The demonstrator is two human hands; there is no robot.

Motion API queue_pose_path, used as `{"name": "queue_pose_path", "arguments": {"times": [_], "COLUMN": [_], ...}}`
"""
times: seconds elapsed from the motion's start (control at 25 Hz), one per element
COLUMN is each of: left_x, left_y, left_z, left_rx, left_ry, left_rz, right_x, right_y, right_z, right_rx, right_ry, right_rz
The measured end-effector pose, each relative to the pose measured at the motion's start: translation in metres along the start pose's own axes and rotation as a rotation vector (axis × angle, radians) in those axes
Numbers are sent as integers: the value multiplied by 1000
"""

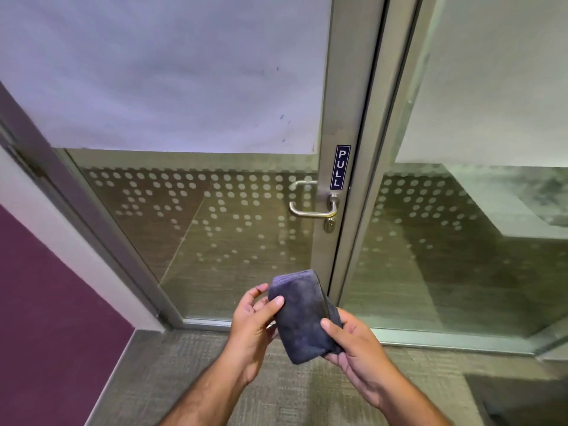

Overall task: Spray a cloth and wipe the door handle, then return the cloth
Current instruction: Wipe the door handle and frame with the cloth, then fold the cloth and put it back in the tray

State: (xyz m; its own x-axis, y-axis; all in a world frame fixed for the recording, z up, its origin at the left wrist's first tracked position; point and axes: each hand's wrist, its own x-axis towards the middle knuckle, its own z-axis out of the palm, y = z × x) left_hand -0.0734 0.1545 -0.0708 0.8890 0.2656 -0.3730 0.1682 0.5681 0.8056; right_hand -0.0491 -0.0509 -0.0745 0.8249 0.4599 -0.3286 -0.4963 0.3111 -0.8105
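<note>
A folded dark grey cloth (pixel 302 318) is held between both hands in front of a glass door. My left hand (pixel 253 327) grips its upper left edge, thumb on the front. My right hand (pixel 358 344) holds its lower right side, thumb across the front. The silver lever door handle (pixel 310 210) sits above the cloth on the door's metal frame, apart from both hands. Below it is a round keyhole (pixel 329 224). No spray bottle is in view.
A blue PULL label (pixel 341 167) is stuck on the metal door frame (pixel 341 103) above the handle. The glass door (pixel 199 226) has a dotted film and a white sheet behind its top. A purple wall (pixel 46 302) stands left. Carpet (pixel 184 379) covers the floor.
</note>
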Motion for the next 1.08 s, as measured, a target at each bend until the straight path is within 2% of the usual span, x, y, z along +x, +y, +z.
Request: {"name": "queue_pose_path", "arguments": {"times": [0.12, 0.24, 0.52, 0.76, 0.92, 1.08], "left_x": [-20, -39, -67, -80, -103, -127], "left_y": [-9, -31, -62, -94, -143, -206], "left_z": [-10, -14, 25, 95, 170, 249], "left_rx": [-114, -25, 212, 324, 349, 353], "left_ry": [-194, -286, -372, -453, -492, -530], "left_rz": [-175, -307, -224, -177, -243, -348], "right_x": [-20, -45, -108, -162, -212, -269], "right_y": [13, 28, 28, 5, -17, -32], "right_z": [6, 2, -31, -89, -156, -233], "right_rx": [107, 158, 163, 82, 60, 76], "right_ry": [38, 130, 255, 306, 344, 468], "right_rz": [-41, -95, -155, -237, -280, -282]}}
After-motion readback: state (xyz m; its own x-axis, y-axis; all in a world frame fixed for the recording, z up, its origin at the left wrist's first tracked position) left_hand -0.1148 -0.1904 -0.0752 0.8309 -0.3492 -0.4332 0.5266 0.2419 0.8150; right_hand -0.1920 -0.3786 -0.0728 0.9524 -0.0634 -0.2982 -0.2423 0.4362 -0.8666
